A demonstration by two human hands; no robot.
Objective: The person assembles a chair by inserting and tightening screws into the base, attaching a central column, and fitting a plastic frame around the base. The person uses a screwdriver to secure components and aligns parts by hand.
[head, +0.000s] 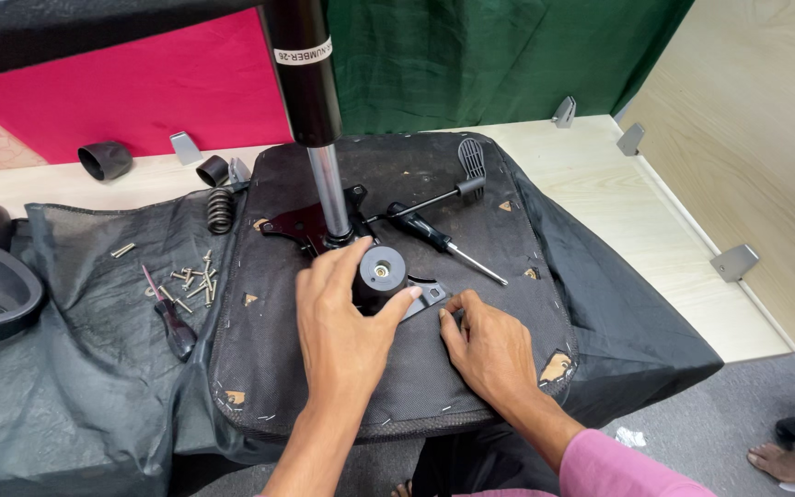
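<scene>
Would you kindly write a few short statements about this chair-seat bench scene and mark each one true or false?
1. The left hand wraps around the round black knob on the seat mechanism. True.
2. The right hand holds the black-handled screwdriver. False: the screwdriver lies on the upturned seat, apart from that hand, whose fingers rest on the seat by the metal plate.
3. Loose screws lie on the dark cloth left of the seat. True.
4. The coil spring sits on top of the knob. False: it lies by the seat's far left corner.
5. The gas cylinder stands upright. True.
</scene>
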